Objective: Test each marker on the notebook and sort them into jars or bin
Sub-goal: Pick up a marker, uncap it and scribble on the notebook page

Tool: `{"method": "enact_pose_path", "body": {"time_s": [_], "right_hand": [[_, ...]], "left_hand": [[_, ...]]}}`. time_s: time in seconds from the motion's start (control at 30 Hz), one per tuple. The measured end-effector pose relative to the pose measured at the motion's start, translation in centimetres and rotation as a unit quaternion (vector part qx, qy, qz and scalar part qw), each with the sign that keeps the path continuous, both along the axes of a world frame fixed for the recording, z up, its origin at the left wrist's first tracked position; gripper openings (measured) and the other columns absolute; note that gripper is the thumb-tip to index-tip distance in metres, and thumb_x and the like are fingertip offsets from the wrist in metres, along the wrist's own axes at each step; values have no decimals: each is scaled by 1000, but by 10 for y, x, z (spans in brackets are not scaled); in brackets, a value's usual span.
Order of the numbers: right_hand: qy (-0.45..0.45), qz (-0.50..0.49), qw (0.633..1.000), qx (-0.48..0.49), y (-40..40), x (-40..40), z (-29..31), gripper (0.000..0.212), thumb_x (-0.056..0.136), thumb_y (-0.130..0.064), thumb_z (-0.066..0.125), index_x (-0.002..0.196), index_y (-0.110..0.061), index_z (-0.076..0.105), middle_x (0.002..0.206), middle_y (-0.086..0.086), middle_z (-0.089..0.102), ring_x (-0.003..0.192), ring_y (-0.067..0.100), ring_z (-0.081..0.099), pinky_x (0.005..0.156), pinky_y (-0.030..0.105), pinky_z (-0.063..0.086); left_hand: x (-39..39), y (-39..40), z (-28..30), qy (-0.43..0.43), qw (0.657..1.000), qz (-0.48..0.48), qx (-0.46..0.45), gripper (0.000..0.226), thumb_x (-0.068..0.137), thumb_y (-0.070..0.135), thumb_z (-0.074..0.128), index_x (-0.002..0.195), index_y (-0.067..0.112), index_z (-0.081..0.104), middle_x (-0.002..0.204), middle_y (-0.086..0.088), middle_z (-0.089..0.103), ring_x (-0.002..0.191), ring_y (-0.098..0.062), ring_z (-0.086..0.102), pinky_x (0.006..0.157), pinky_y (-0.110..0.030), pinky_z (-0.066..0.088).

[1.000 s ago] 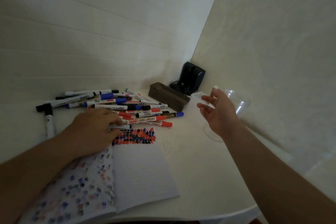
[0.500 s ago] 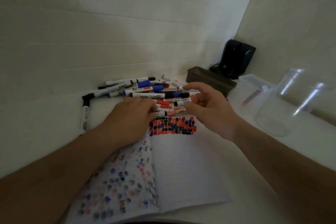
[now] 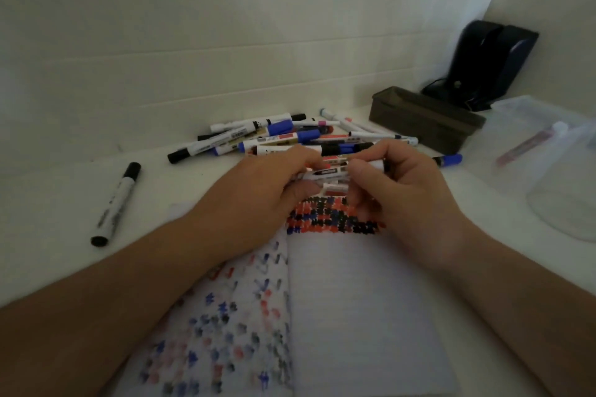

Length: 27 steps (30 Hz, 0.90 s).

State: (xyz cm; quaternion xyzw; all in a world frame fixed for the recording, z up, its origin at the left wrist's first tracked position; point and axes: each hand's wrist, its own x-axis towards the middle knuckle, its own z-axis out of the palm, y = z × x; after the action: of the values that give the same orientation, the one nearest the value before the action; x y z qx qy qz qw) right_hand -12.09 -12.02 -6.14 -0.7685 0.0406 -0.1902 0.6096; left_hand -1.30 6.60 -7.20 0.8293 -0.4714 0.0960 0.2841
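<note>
Here, both hands pinch a white-barrelled marker (image 3: pixel 329 173) lying crosswise, left hand (image 3: pixel 258 190) and right hand (image 3: pixel 396 190) at opposite ends, just above the scribbled open notebook (image 3: pixel 354 300); its tip direction seems hidden.

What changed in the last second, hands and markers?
The right hand came back from the clear jars on the right and now pinches the marker at the top of the notebook, which the left hand also grips; both hold it together. The marker pile, the lone black marker on the left and the dark bin stayed put.
</note>
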Motion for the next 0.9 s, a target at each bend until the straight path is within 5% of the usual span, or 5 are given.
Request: {"method": "enact_pose_path", "body": {"time_s": [0.17,0.27,0.4,0.77,0.9], "right_hand": [[22,60,966,250,0,0,2,16,91,-30,67,83,-16,61,61,9,57,46,17,47,39,22,38],[45,120,972,197,9,2,-1,21,83,-43,68,79,-23,63,59,7,54,46,15,47,40,22,38],[35,119,975,182,11,2,-5,15,91,-33,63,80,-22,61,58,8,55,44,15,49,38,23,37],[-16,144,977,158,6,0,-10,17,84,-28,73,72,-26,61,59,9,60,48,16,54,43,24,42],[0,128,981,142,-1,-1,-1,17,88,-25,71,75,-21,61,57,8,58,45,16,52,40,23,40]], "left_hand": [[1,1,-5,9,999,-13,31,47,106,48,29,144,32,51,112,17,63,89,6,50,79,-17,38],[-6,0,-2,-6,997,-56,49,44,107,48,31,148,41,46,106,23,61,86,8,54,73,-10,39],[-11,-1,-3,16,997,-75,26,44,105,50,34,148,45,44,104,17,70,87,-1,62,73,-22,50],[-12,3,2,105,991,-82,-33,40,103,37,55,143,37,58,134,20,66,121,7,59,101,-22,50],[-17,1,7,133,988,-83,-5,58,89,70,58,141,51,42,111,15,72,93,-3,69,81,-29,58]]}}
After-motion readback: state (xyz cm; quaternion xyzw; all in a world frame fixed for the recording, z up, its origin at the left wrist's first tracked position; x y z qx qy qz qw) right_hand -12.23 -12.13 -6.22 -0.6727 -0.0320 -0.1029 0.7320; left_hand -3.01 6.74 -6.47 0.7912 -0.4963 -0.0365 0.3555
